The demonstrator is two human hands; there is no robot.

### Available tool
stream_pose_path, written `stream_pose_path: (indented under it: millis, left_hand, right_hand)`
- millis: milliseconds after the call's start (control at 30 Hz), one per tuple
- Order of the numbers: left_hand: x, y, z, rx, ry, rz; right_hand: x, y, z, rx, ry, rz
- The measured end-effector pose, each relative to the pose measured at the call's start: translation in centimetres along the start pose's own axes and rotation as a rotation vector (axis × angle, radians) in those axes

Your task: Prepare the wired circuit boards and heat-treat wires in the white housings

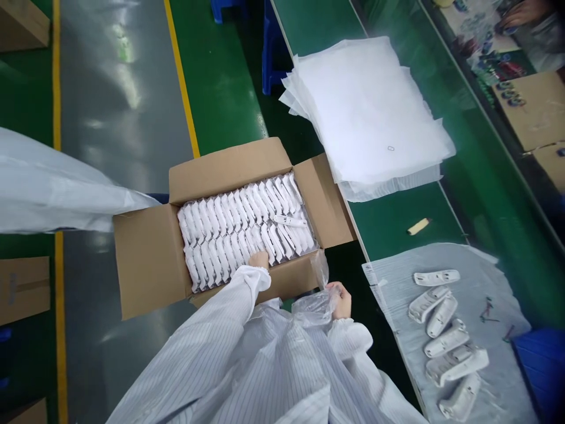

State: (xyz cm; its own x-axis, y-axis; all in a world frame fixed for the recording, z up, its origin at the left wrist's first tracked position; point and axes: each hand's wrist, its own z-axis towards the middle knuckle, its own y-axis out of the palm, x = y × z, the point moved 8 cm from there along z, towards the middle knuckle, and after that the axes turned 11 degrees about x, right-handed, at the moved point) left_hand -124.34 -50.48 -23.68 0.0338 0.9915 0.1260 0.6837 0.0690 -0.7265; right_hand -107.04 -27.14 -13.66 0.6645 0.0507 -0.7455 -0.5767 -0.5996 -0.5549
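Observation:
An open cardboard box (150, 259) stands before me, its flaps spread outward. Inside, white curved plastic parts (220, 215) are packed on edge in two rows, with one single white part (290, 221) lying flat across the top at the right. My left hand (259, 259) reaches over the near wall onto the front row; its fingers are hidden, so what they grip does not show. Outside the box's near right corner, my right hand (339, 300) is closed on the edge of a clear plastic bag (311, 303), which runs up to that corner.
A stack of white sheets (366, 112) lies on the green table beside the box. Several loose white parts (448, 338) rest on a grey sheet (406, 262), near a small yellow object (418, 226) and a blue bin (542, 359). Another person's sleeve (66, 182) enters from the left.

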Motion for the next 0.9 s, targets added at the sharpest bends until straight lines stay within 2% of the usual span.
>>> stream_pose_path:
  millis: [167, 267, 333, 433, 500, 600, 667, 700, 767, 833, 900]
  left_hand:
    - [-0.9, -0.1, -1.1, 0.097, -0.136, -0.119]
    - [-1.4, -1.3, -2.5, 0.169, -0.159, -0.213]
    - [-1.8, -2.6, -4.4, 0.230, -0.144, -0.283]
    - [-1.6, -4.7, -8.7, 0.296, -0.035, -0.402]
    - [-0.4, -5.8, -12.0, 0.292, 0.094, -0.478]
    - [2.3, -7.6, -16.0, 0.294, 0.324, -0.569]
    - [3.9, -9.0, -17.4, 0.379, 0.468, -0.674]
    - [4.1, -9.6, -17.6, 0.432, 0.487, -0.751]
    - [3.0, -9.6, -16.5, 0.514, 0.374, -0.903]
    - [0.7, -8.0, -14.5, 0.530, 0.143, -0.980]
    - [-2.0, -5.8, -12.8, 0.523, -0.046, -0.981]
  right_hand:
    - [-0.4, 0.1, 0.2, -0.021, -0.020, -0.043]
    - [-0.8, 0.2, 0.2, -0.040, -0.035, -0.097]
    - [-1.5, 0.5, 0.0, -0.058, -0.053, -0.141]
    - [-3.5, 1.7, -0.3, -0.104, -0.120, -0.202]
    - [-5.4, 3.5, -0.8, -0.160, -0.191, -0.215]
    - [-8.0, 7.5, -2.6, -0.314, -0.294, -0.186]
    - [-9.1, 10.3, -4.4, -0.465, -0.335, -0.150]
    - [-9.4, 11.5, -5.4, -0.542, -0.344, -0.132]
    - [-9.4, 13.2, -7.2, -0.677, -0.340, -0.111]
    - [-8.9, 13.9, -8.3, -0.764, -0.319, -0.124]
    - [-8.1, 14.0, -8.3, -0.795, -0.298, -0.178]
